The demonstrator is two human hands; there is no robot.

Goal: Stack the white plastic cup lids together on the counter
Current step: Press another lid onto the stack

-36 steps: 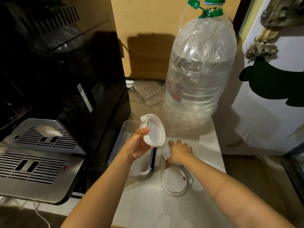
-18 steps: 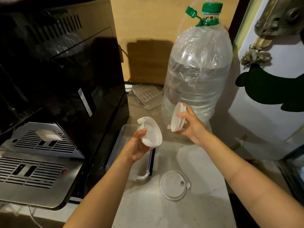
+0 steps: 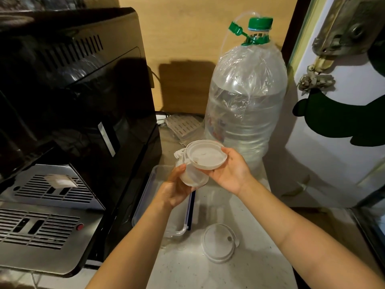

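Observation:
My left hand grips a small stack of white cup lids above the counter. My right hand holds another white lid by its rim, flat side towards me, pressed against the top of that stack. A third white lid lies flat on the pale counter below my hands, near the front edge.
A large water bottle with a green cap stands at the back right. A black coffee machine with a metal drip tray fills the left. A clear plastic container lies beside it. A white fridge door bounds the right.
My right hand picked a lid off the counter, lifted it and brought it left onto the lids in my left hand. The third lid stayed on the counter.

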